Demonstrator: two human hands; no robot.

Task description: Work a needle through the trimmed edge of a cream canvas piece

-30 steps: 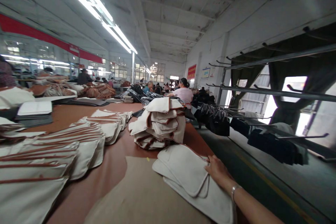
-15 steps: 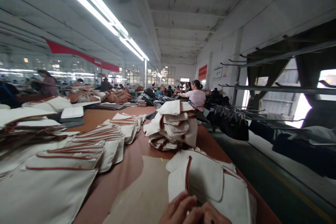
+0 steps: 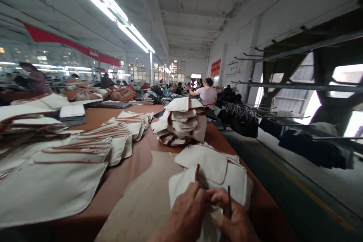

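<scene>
At the lower middle, my left hand (image 3: 188, 210) is closed on a white bag panel (image 3: 181, 185) with a brown trimmed edge, fingers pinched near the trim. Close beside it my right hand (image 3: 234, 215) is curled, and a thin dark stick-like tool (image 3: 229, 198) stands up out of its fingers. The right fingertips meet the left ones at the panel; exactly what they grip there is hidden. Beneath and beyond both hands lies a small pile of similar white panels (image 3: 235, 181) near the right table edge.
A taller stack of white pieces (image 3: 181, 124) stands beyond the hands. Beige sheet material (image 3: 141, 196) lies on the brown tabletop (image 3: 136, 162). Overlapping white panels (image 3: 70, 181) cover the left. Metal racks (image 3: 297, 87) line the right aisle. A co-worker (image 3: 207, 94) stands farther off.
Both hands have come farther into view, and the panel by my left hand is now lifted at its trimmed edge. The dark tool now shows upright in my right hand. The view has tilted down slightly.
</scene>
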